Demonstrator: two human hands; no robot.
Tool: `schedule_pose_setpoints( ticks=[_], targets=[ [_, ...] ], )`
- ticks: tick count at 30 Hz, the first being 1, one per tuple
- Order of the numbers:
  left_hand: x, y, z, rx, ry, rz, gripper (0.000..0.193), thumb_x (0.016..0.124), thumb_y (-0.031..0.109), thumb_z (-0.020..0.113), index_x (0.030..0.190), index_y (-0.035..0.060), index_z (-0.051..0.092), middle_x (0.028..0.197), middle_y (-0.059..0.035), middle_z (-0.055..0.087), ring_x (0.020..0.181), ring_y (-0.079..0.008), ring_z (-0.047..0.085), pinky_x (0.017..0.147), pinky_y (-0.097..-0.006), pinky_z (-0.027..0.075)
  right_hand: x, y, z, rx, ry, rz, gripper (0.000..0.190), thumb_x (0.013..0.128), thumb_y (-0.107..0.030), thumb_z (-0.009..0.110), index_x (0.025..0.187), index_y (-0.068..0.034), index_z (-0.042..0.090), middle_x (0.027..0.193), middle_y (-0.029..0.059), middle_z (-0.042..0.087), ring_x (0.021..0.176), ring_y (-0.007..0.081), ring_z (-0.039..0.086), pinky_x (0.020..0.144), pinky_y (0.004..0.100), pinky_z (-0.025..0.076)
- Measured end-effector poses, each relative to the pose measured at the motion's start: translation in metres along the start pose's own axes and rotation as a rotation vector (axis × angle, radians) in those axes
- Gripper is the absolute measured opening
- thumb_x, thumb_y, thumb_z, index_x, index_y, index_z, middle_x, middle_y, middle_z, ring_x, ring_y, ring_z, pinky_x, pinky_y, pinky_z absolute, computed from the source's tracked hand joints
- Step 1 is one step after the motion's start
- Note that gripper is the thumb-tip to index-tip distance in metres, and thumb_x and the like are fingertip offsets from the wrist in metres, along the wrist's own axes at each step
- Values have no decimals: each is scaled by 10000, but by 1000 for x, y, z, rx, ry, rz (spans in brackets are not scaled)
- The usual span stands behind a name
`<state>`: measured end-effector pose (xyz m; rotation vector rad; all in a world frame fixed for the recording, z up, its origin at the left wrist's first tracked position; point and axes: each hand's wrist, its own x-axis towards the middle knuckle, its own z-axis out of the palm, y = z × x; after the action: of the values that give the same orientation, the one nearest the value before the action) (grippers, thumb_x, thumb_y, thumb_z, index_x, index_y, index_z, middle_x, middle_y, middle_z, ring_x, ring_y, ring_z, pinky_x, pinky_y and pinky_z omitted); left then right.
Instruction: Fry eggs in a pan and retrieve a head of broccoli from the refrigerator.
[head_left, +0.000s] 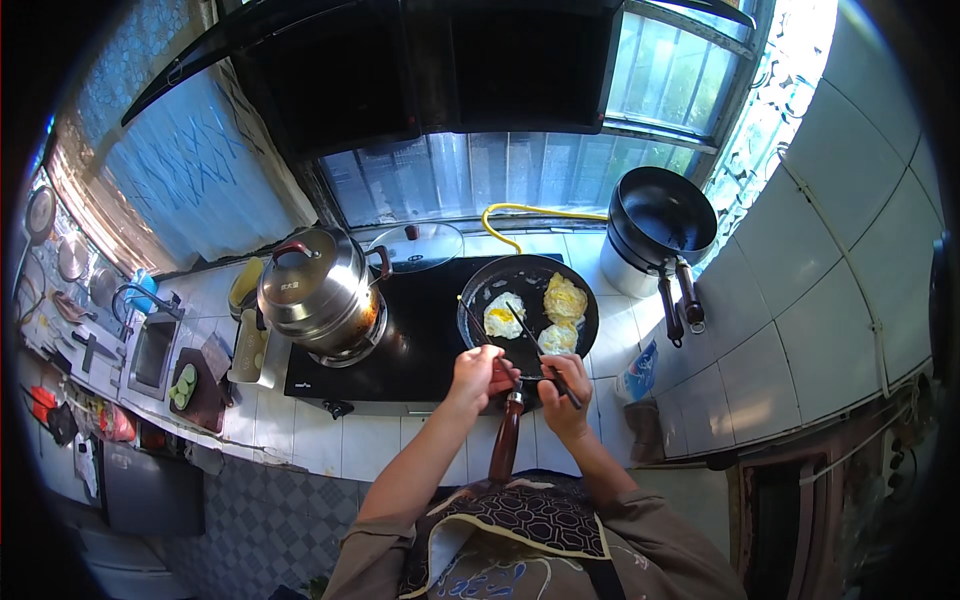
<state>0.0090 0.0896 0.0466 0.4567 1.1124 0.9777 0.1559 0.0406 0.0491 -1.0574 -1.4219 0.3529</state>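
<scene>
A black frying pan (527, 262) rests on the right side of the gas stove, its brown handle (505, 441) pointing towards me. Three fried eggs lie in it: one on the left (505, 315), one at the upper right (565, 298) and one at the lower right (559, 338). My left hand (480, 375) grips a dark chopstick (474, 321), whose lighter tip is above the pan's left part. In my right hand (564, 394) is another dark chopstick (525, 328), its tip over the left egg. Whether that tip touches the egg, I cannot tell.
A steel steamer pot (322, 300) stands on the left burner, with a glass lid (417, 246) behind. Stacked black pans (662, 217) are at the back right. Further left are a cutting board (201, 409) with sliced green vegetable and a sink (152, 360). The range hood (427, 67) hangs ahead.
</scene>
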Motion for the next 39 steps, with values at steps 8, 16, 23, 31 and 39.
schedule_pose_setpoints(
  ticks=[8, 16, 23, 31, 39],
  targets=[
    [-8, 3, -38, 415, 55, 145, 125, 811, 141, 503, 763, 35, 552, 534, -14, 491, 380, -81, 448, 331, -230, 355, 9, 39, -2, -163, 60, 229, 90, 810, -82, 537, 843, -34, 606, 735, 104, 554, 637, 227, 556, 576, 298, 430],
    [3, -14, -59, 774, 175, 400, 188, 758, 173, 566, 718, -7, 604, 539, -57, 568, 434, -131, 525, 433, -274, 420, 12, 46, 11, -101, 22, 212, 88, 809, -95, 551, 839, -36, 609, 739, 93, 556, 648, 214, 561, 581, 293, 430],
    [1, -11, -64, 952, 173, 492, 180, 750, 164, 556, 820, 16, 632, 557, -47, 560, 492, -122, 531, 455, -258, 401, 14, 50, 7, -112, 42, 182, 80, 806, -95, 562, 837, -39, 609, 741, 84, 558, 636, 220, 564, 572, 286, 432],
    [-14, 2, -43, 942, 202, 377, 173, 737, 170, 542, 774, 25, 629, 531, -98, 573, 529, -242, 605, 526, -332, 478, 21, 47, 14, -79, -85, 157, 104, 819, -122, 561, 854, -34, 604, 704, 66, 525, 595, 174, 510, 558, 260, 400],
    [-3, 1, -39, 1313, 280, 667, 168, 717, 170, 546, 764, 34, 633, 715, -184, 614, 682, -359, 602, 640, -427, 493, 23, 29, 6, -61, -70, 227, 103, 818, -113, 557, 854, -30, 605, 689, 67, 522, 584, 156, 504, 541, 256, 390]
  ],
)
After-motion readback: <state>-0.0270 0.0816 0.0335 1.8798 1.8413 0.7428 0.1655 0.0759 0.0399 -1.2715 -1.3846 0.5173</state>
